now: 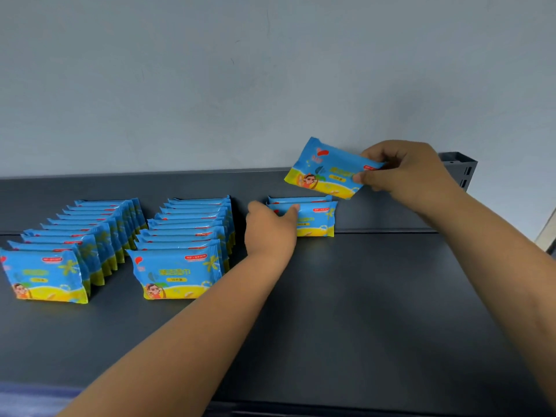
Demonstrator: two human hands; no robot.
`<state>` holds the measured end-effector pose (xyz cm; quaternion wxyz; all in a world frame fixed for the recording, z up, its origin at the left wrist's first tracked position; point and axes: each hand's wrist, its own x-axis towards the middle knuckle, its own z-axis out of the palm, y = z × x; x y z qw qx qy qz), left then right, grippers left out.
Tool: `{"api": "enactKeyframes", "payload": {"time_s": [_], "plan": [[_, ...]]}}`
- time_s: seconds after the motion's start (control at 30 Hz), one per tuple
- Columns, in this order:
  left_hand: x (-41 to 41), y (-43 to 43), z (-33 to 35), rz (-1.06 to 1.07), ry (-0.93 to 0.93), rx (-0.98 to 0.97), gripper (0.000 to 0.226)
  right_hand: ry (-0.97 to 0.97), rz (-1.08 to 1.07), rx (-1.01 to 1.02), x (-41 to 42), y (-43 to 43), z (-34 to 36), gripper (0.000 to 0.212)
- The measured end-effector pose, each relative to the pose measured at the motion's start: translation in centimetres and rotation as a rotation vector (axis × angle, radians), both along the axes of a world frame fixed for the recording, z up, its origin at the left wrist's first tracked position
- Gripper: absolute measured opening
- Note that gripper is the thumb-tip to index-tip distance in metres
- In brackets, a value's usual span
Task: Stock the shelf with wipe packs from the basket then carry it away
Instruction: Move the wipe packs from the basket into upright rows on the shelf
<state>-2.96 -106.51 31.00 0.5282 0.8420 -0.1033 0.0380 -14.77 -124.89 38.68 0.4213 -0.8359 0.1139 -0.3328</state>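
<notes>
Our right hand (403, 173) pinches a blue-and-yellow plastic wipe pack (328, 170) above the dark grey metal shelf (376, 296); our left hand (269, 228), fingers loosely curled, steadies the short upright third row (316, 218).

Three rows of wipe packs (177, 273) stand side by side on the shelf (376, 311).

A plain grey-blue wall (210, 85) rises behind, bare and faintly scuffed.
</notes>
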Motion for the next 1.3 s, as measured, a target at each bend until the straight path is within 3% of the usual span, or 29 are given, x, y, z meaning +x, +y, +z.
{"api": "enactKeyframes", "payload": {"time_s": [0.2, 0.43, 0.67, 0.87, 1.03, 1.2, 1.3], "plan": [[1.6, -1.3, -0.4, 0.025, 0.173, -0.13, 0.062, 0.007, 0.004, 0.008, -0.8, 0.0, 0.0, 0.021], [2.8, -0.8, -0.2, 0.027, 0.127, -0.105, 0.049, 0.032, 0.019, 0.033, -1.6, -0.2, 0.2, 0.022], [2.9, -0.8, -0.9, 0.045, 0.177, -0.182, 0.037, 0.202, 0.056, -0.076, -1.7, 0.4, -0.1, 0.02], [2.4, -0.9, -0.5, 0.106, 0.196, -0.304, 0.045, 0.415, 0.053, -0.256, -1.0, 1.0, -1.3, 0.019], [2.3, -1.1, -0.9, 0.129, 0.228, -0.429, 0.078, 0.451, 0.051, -0.336, -0.1, 1.8, -2.1, 0.021], [-1.1, 0.4, -0.2, 0.003, 0.259, -0.385, 0.046, 0.397, 0.019, -0.368, 1.3, 2.9, -3.5, 0.028], [-1.3, 0.8, -0.9, -0.024, 0.209, -0.24, 0.034, 0.365, -0.091, -0.533, 2.3, 3.8, -4.6, 0.026]]}}
